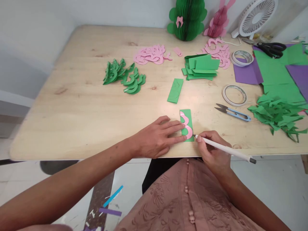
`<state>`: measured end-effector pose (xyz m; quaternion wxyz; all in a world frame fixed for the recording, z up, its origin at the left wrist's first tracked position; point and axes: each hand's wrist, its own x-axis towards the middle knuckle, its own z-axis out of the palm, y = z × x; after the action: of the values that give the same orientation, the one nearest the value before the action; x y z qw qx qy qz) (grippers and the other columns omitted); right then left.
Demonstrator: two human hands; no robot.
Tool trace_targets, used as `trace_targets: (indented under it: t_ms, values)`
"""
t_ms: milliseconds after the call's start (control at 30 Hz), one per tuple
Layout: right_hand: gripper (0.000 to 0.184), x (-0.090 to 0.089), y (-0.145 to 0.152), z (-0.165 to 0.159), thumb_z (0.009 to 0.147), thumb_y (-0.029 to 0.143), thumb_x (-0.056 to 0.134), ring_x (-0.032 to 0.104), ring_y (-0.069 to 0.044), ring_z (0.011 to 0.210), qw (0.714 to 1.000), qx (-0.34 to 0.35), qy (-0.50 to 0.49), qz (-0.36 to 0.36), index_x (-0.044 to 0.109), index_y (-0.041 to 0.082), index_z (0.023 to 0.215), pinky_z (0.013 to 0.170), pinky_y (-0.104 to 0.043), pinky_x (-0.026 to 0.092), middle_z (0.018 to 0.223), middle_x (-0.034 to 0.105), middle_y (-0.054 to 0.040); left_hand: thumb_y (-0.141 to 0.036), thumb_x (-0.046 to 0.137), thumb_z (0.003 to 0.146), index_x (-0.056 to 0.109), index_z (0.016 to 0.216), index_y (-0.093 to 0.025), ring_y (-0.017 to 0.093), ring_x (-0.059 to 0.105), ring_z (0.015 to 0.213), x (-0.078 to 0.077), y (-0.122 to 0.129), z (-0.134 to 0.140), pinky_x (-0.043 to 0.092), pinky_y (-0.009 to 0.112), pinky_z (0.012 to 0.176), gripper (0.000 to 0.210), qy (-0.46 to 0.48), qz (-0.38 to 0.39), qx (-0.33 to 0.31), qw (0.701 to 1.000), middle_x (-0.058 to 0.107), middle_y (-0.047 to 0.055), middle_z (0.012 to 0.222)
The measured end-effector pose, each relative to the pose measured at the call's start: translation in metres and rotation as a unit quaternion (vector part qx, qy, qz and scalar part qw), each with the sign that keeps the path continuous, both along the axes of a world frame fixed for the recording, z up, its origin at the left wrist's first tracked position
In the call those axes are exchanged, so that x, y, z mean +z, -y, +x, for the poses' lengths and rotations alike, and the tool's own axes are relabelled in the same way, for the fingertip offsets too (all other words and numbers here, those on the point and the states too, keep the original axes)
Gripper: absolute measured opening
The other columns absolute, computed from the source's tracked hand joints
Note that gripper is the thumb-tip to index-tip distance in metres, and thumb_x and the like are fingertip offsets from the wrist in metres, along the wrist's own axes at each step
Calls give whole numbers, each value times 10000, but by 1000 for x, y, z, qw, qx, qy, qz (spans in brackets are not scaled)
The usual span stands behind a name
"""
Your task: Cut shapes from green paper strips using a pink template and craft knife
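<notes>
My left hand (158, 136) lies flat near the table's front edge, fingers stretched out. Its fingertips press a pink curved paper cutout (189, 132) onto a green paper strip (188, 114). In my right hand (214, 149), the fingers are closed round a white pen (223, 147) with a dark end cap. The pen's tip is at the right edge of the cutout, over the green strip. Just beyond, another green strip (175, 91) bears a drawn curved outline.
Thread snips (233, 112), a tape roll (234, 95) and green scraps (276, 114) lie to the right. Farther back are folded green papers (202, 67), pink cutouts (151, 54), green cutouts (133, 80), black-handled scissors (271, 49), a white fan (257, 17) and a green honeycomb figure (189, 19).
</notes>
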<state>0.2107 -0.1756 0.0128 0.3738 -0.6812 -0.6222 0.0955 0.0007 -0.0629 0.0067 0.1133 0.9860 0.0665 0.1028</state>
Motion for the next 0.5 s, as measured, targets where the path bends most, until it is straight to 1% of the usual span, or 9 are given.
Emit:
trace_targets:
  t_ms: [333,500]
  values:
    - [99,2,-2,0,853,213,577,565,-106,504,1000,8,27,12,577,218,754,480,-219,421,619,636,42,-146,475,885,474,1397,-231,280,425,1374,1,0,0,352,476,1068,519,6,5,1,1000,467,141,1483]
    - [98,2,-2,0,846,221,571,579,-119,509,1000,11,24,13,584,222,749,480,-231,432,612,640,35,-148,475,878,474,1394,-223,287,421,1376,0,0,0,357,479,1064,522,7,3,-1,1000,456,146,1492]
